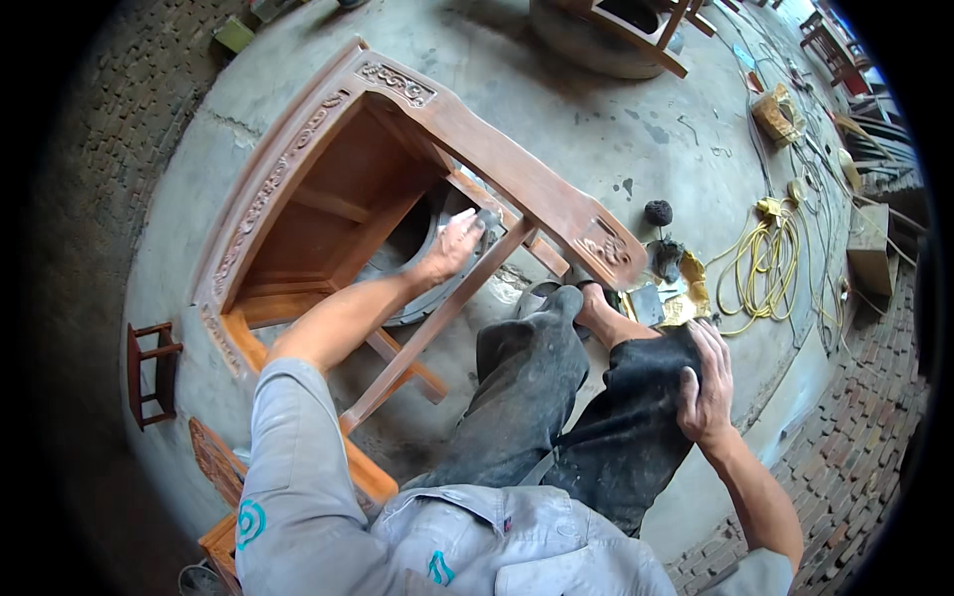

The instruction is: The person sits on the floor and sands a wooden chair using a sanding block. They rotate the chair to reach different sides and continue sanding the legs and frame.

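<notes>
A reddish-brown wooden furniture frame (pixel 517 177) with carved scrollwork lies tipped in front of me, seemingly a chair or small table. My left arm reaches into its open side. The fingers of my left hand (pixel 452 248) are closed on a small dark grey pad (pixel 488 218), which is against or close to an inner rail. Motion blurs this hand slightly, and I cannot tell the pad's exact kind. Resting flat on my right knee, my right hand (pixel 708 385) is open and holds nothing. A slim wooden bar (pixel 437 323) runs between my left forearm and my legs.
Part of a dark tire (pixel 422 298) shows beneath the frame. Another tire (pixel 596 45) bears a wooden piece at the back. A coiled yellow cable (pixel 770 260) and a crumpled golden sheet (pixel 691 298) lie to the right. A small wooden stool (pixel 152 375) stands at left.
</notes>
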Available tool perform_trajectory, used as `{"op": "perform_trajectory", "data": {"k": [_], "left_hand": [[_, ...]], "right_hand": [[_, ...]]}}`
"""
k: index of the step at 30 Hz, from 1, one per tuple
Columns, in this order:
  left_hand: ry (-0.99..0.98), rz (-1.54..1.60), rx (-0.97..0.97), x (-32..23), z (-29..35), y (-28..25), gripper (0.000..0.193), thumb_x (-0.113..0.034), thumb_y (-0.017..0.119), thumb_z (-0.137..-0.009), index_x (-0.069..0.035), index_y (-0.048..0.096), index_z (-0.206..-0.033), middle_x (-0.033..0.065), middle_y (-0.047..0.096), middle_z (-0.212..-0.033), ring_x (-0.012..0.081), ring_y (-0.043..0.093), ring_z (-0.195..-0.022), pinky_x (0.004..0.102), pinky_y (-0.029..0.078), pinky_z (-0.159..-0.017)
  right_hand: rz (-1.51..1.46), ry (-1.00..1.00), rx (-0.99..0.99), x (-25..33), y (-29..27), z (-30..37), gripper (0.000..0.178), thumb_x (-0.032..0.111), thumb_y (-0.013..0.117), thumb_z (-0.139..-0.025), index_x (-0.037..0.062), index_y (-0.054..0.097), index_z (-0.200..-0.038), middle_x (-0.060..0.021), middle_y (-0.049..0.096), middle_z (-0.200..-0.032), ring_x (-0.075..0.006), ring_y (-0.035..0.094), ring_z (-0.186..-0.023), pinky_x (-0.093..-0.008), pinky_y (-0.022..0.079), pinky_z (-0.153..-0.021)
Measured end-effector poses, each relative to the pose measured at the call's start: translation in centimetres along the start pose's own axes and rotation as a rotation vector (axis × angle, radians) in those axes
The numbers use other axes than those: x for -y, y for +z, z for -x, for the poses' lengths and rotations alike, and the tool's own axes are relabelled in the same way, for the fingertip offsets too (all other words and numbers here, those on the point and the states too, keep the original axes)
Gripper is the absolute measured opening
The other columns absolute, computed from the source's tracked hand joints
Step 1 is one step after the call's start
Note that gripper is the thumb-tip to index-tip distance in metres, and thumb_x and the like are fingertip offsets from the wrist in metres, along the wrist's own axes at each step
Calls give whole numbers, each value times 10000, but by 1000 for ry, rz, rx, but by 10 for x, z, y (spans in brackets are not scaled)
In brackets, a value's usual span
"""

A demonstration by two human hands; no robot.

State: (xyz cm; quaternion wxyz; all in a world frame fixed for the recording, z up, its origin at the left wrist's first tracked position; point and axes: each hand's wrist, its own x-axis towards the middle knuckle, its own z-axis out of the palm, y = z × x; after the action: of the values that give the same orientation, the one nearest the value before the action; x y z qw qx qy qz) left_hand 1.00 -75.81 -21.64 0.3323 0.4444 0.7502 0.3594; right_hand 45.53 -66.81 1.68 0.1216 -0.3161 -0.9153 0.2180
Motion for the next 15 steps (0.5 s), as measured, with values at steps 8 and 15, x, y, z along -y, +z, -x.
{"op": "perform_trajectory", "data": {"k": [8,15], "left_hand": [[364,-123,78,39,-14,77,470,-289,475,-1008,-144,537,-1451,328,356,-1541,450,273,-1478,546,158,-1228],[443,-279,-46,16,-17,97,549,-73,564,-887,-109,552,-1435,84,584,-1429,417,307,-1475,622,173,-1218]], "right_hand": [[-39,54,126,-15,-9,-12,480,135,400,-964,-102,500,-1369,-276,569,-1367,-471,503,-1318,-550,327,-1167],[-38,152,181,-17,-9,-16,472,119,408,-966,-115,483,-1368,-307,552,-1361,-473,509,-1303,-525,342,-1147]]}}
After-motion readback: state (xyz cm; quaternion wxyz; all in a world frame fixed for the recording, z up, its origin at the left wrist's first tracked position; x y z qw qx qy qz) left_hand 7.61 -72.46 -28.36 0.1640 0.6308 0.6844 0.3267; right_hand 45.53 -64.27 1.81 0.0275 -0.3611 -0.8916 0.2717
